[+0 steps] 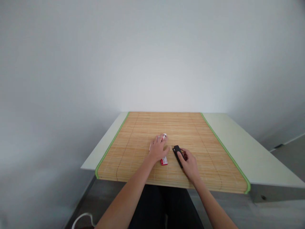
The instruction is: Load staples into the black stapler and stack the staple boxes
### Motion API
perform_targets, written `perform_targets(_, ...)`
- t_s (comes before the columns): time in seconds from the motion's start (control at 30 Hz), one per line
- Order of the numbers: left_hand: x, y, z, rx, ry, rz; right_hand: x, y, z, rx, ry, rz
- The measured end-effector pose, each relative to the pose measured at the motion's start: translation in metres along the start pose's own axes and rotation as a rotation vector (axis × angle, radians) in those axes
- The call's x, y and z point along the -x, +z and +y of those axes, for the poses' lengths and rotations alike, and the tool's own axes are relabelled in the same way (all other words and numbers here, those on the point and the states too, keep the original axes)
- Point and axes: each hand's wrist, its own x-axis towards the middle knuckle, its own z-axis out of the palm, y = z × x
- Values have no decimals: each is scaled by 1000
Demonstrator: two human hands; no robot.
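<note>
My left hand (pixel 157 150) rests over the middle of the mat with its fingers spread. Beneath it lies a small red-and-white box (pixel 164 161), whose near end sticks out below the palm. Beyond my fingertips shows another white piece with red and dark print (pixel 164 135); whether it is separate from the box I cannot tell, as the hand covers the space between. To the right, my right hand (pixel 190 163) has its thumb and fingers around a black stapler (pixel 176 149), which lies slantwise on the mat.
A bamboo mat (pixel 166 122) with green edging covers the middle of a white table (pixel 228 136). A plain wall (pixel 166 63) stands right behind the table. Below the front edge are my legs (pixel 164 206), and a white cable (pixel 83 215) hangs at lower left.
</note>
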Motion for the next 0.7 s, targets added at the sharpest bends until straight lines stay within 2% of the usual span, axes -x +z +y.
perform_targets(0.1, -4, -2, -1, 5, 18, -18, 0, 1, 2, -6, 2, 2)
perform_targets(0.17, 4, -7, -3, 11, 25, -18, 0, 2, 3, -11, 4, -3)
perform_targets(0.3, 34, -14, 1, -21, 2, -32, 0, 2, 4, -16, 9, -12)
perform_targets(0.4, 58, -15, 8, -50, 45, -39, 1, 2, 4, -16, 18, -12)
perform_targets(0.5, 72, -16, 9, -60, 70, -32, 1, 2, 2, -14, 20, -3)
perform_targets(0.6, 75, -21, -5, -70, 20, 0, 1, 2, 1, -6, -3, 4)
perform_targets(0.7, 72, -30, -33, -104, -37, 36, 1, 2, 2, 14, -31, -13)
